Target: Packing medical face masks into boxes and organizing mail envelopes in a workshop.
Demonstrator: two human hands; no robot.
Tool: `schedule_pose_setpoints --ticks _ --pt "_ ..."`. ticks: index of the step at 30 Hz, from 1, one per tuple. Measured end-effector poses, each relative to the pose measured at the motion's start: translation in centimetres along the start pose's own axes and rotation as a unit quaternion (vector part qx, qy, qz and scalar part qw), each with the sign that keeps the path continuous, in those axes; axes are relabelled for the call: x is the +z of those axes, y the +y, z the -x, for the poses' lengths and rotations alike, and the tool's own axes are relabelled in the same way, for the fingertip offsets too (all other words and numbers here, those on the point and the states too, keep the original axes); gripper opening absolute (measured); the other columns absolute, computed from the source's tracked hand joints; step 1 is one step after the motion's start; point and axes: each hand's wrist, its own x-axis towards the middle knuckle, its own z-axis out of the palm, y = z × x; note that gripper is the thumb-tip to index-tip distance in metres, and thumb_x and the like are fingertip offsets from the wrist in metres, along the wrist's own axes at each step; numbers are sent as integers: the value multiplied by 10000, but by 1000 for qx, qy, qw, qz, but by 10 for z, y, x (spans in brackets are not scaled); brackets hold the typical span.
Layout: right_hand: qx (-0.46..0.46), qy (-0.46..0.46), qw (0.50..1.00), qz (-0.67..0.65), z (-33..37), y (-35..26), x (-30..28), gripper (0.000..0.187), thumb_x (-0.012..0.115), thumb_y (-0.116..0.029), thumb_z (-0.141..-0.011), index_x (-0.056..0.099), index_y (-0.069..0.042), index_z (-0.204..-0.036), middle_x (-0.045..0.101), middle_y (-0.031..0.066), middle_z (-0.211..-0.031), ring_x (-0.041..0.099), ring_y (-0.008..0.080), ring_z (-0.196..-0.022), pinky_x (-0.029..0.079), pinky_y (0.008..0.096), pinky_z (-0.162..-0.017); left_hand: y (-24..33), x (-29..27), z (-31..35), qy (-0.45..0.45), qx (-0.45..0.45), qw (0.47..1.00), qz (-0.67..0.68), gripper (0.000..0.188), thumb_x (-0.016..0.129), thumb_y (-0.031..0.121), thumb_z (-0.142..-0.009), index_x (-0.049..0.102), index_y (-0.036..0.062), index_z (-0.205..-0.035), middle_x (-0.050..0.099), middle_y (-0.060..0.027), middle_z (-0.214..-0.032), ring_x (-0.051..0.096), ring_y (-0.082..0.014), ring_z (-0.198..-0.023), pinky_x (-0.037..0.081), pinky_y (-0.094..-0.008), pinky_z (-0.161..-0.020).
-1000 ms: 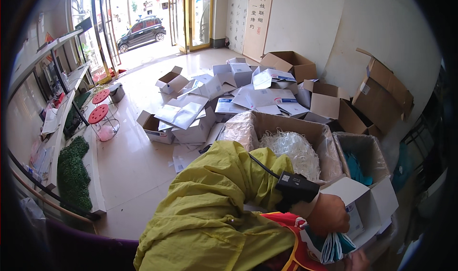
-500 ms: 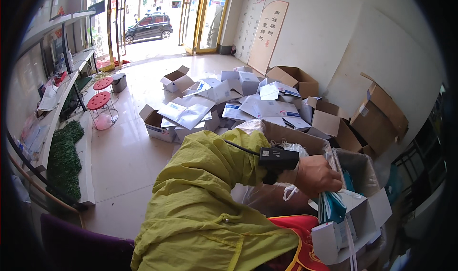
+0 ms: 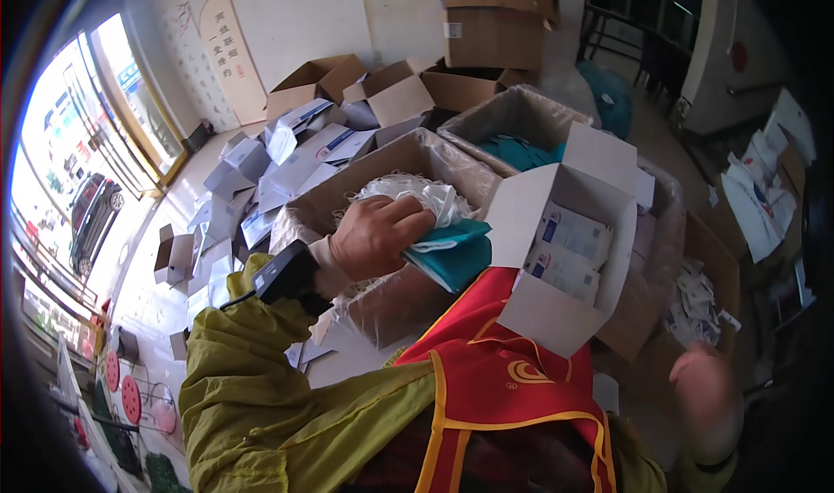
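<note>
My left hand [image 3: 378, 237] is closed on a folded teal-and-white bundle [image 3: 453, 254] of thin, cloth-like material. It hovers over a lined carton [image 3: 326, 199] heaped with white stringy material [image 3: 408, 191]. Just right of the bundle, a white box [image 3: 553, 311] has its flaps open, with small white-and-blue packets [image 3: 569, 239] inside. My right hand [image 3: 704, 380] is at the lower right, smeared by motion, so its fingers cannot be read. Nearest to it is a brown carton [image 3: 725, 263] with small white packets [image 3: 695, 306].
Behind the white box, another lined carton [image 3: 530, 111] contains teal material [image 3: 521, 150]. Flattened and open white boxes [image 3: 295, 167] are piled on the floor at left. Empty brown cartons [image 3: 317, 85] stand along the wall. Red stools [image 3: 130, 399] are at the lower left.
The view has swung right, bringing my right hand into sight. My left hand, still gripping the teal bundle, has gone from over the white box to the stringy material at its left.
</note>
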Motion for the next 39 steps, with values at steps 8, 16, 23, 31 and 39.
schedule_pose_setpoints --ticks 8,16,23,31,39 --pt "127 -18 847 -516 -90 82 74 134 465 -130 -959 550 -27 -946 542 23 -740 503 72 -566 420 197 -509 17 63 -61 -3 144 984 102 500 713 312 -735 596 244 -1216 515 -61 -847 582 -182 -557 514 -316 -492" --pt "158 -88 788 -589 -162 116 90 147 545 -153 -930 613 -46 -1004 518 -28 -744 468 27 -626 378 180 -502 21 90 -93 -48 188 972 135 474 727 242 -708 636 278 -1172 467 -59 -910 525 -133 -547 492 -278 -495" --pt "-133 -114 930 -323 -198 109 117 364 609 -15 -861 602 -54 -1223 596 25 -800 585 151 -732 458 263 -693 17 112 -107 -42 197 965 165 481 712 217 -670 656 268 -1145 468 -50 -870 504 -132 -542 463 -268 -491" --pt "-153 -78 976 -136 -194 108 113 107 606 -141 -871 597 -35 -856 606 138 -784 614 330 -734 481 393 -630 7 124 -101 -96 116 973 176 472 704 236 -675 626 144 -1132 525 -43 -810 588 -201 -591 505 -332 -535" --pt "-12 -169 976 -134 -131 124 69 103 587 -131 -872 586 -32 -840 581 135 -725 595 308 -648 467 359 -576 -26 135 -74 -177 47 973 140 391 701 215 -672 593 117 -1036 559 -58 -804 625 -251 -642 523 -352 -605"
